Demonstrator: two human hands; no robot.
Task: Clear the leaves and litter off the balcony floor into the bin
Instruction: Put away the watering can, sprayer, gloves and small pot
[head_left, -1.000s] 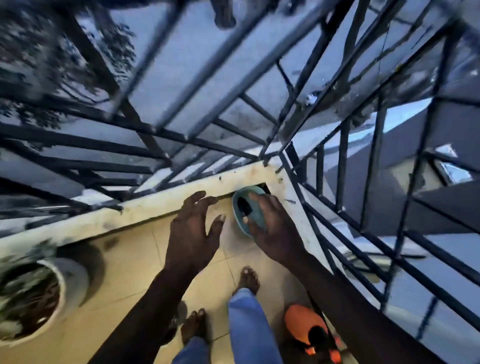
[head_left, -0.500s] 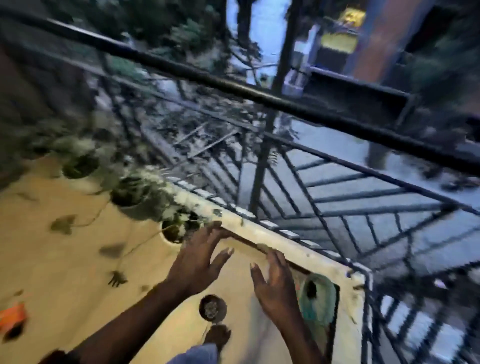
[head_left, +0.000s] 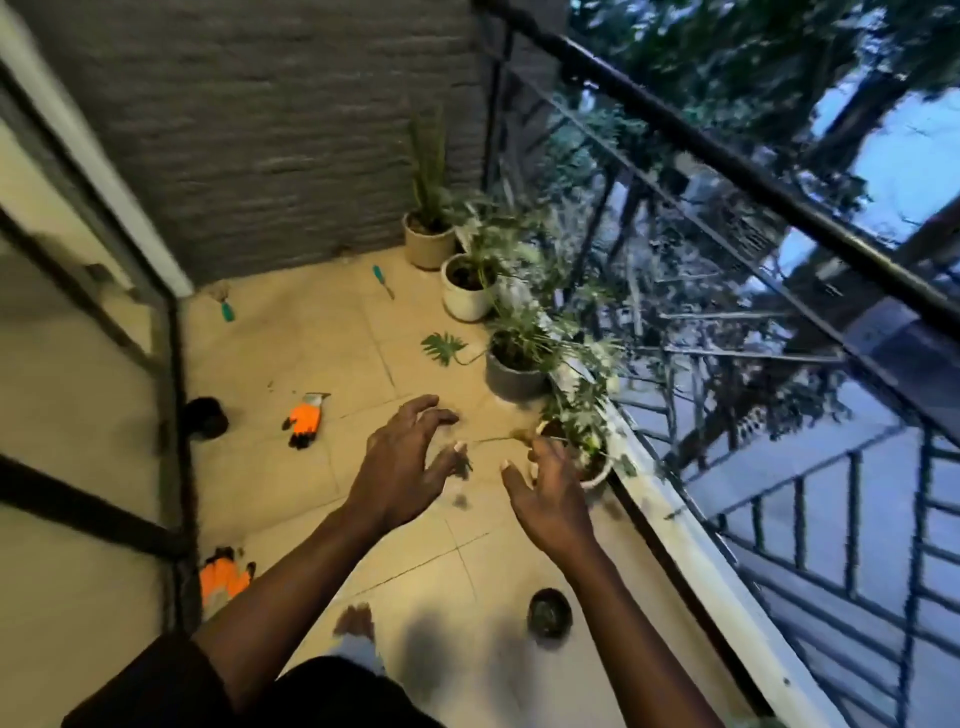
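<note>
The view has swung from the bin to the grey pot (head_left: 514, 376). A leaf (head_left: 444, 347) lies on the floor (head_left: 311, 343) just left of it. The left hand (head_left: 402, 462) and right hand (head_left: 553, 501) (grips wide, empty) hover nearer.

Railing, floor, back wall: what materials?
Railing: likely dark painted metal, thin straight bars. Floor: cream ceramic-looking tile, grout lines, faint sheen. Back wall: grey brick or stone cladding, horizontal courses; blur leaves it open.
</note>
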